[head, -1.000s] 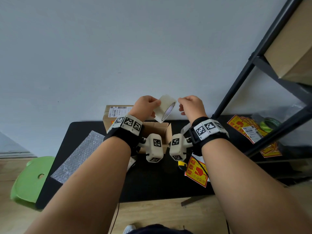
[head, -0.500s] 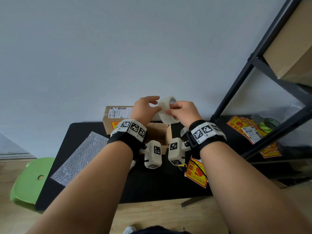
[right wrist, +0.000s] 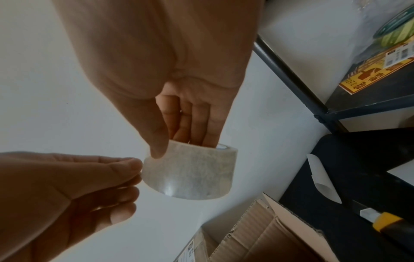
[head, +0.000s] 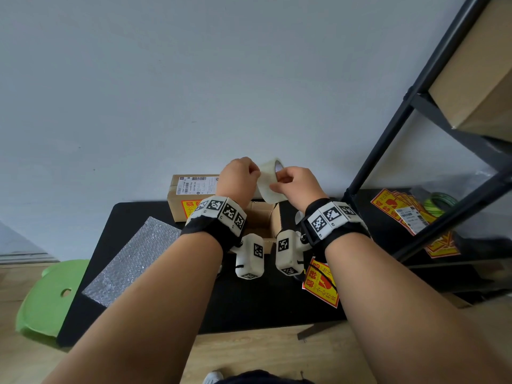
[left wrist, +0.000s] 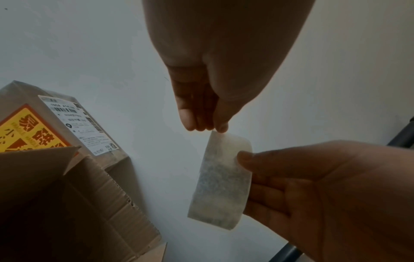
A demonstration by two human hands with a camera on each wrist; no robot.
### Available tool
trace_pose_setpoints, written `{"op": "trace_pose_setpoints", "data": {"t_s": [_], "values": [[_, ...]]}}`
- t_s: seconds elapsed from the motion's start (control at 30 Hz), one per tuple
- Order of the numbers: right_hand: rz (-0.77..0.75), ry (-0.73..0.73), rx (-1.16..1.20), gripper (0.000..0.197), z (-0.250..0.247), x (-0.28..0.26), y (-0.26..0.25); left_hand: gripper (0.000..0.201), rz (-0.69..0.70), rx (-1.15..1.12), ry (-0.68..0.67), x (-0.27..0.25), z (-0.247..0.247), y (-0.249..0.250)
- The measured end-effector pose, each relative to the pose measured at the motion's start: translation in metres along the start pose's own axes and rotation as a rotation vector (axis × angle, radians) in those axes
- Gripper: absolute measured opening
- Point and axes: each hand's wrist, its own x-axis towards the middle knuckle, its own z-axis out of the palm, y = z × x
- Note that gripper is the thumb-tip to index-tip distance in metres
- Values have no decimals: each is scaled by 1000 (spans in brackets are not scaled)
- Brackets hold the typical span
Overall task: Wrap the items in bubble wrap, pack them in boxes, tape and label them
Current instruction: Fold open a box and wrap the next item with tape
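Note:
A roll of clear packing tape (head: 267,187) is held up in front of the wall, above an open cardboard box (head: 263,220) on the black table (head: 155,214). My right hand (right wrist: 179,147) grips the roll (right wrist: 190,173), thumb on the outside and fingers inside the core. My left hand (left wrist: 201,127) pinches the roll's (left wrist: 224,180) outer edge with its fingertips. In the head view the left hand (head: 253,173) and right hand (head: 277,181) sit close together on the roll. What lies inside the open box (right wrist: 268,239) is not visible.
A sealed box (head: 194,195) with a shipping label and a yellow sticker stands behind the open one. Bubble wrap (head: 133,261) lies left, a fragile sticker (head: 321,284) right. A yellow utility knife (right wrist: 385,223) lies beside the box. A black shelf frame (head: 388,151) holds more stickers (head: 401,209).
One second ago my left hand alone held the roll and my right hand was apart. My right hand has taken hold of the roll, which has turned and come down slightly.

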Motion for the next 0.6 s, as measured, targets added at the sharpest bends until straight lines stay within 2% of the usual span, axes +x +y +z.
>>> {"op": "trace_pose_setpoints", "data": {"t_s": [0.2,0.4,0.53,0.6], "values": [[-6,-2,-24,24,1,-1,0,24,23,-17,-7,0,2,-2],[0,-2,17,23,0,0,1,13,79,-102,-10,1,3,-4],[12,-3,51,18,-2,1,3,3,30,-136,-21,2,4,-4],[17,-6,95,18,-3,1,3,12,-57,-243,-25,5,4,-4]]}}
